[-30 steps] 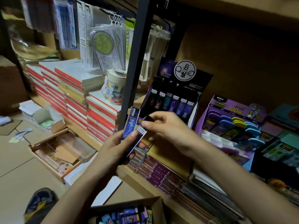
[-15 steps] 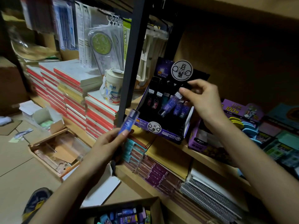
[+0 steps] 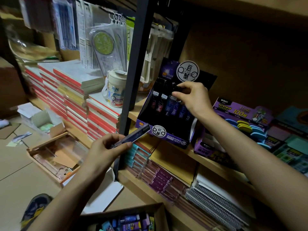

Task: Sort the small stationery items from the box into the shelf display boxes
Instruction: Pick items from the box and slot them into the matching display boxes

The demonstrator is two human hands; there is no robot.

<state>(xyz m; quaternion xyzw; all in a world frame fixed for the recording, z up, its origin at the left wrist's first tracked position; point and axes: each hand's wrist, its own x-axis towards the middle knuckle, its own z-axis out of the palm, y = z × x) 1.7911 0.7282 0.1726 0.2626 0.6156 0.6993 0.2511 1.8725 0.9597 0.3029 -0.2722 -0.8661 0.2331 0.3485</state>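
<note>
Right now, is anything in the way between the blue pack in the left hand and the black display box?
Nothing lies between them: the blue pack in the left hand points at the front corner of the display box. But the right hand, pinching a dark pack, covers part of its back row.

Light is running dim and warm. The floor (image 3: 18, 177) and the hanging plastic packets (image 3: 101, 44) are catching the most light, with faint glare. The shelf back wall (image 3: 241, 64) and the display box (image 3: 171, 139) interior are sinking into shadow. Wide-angle distortion is bowing the black upright (image 3: 135, 72). The frame's left edge is smearing into blur.
</note>
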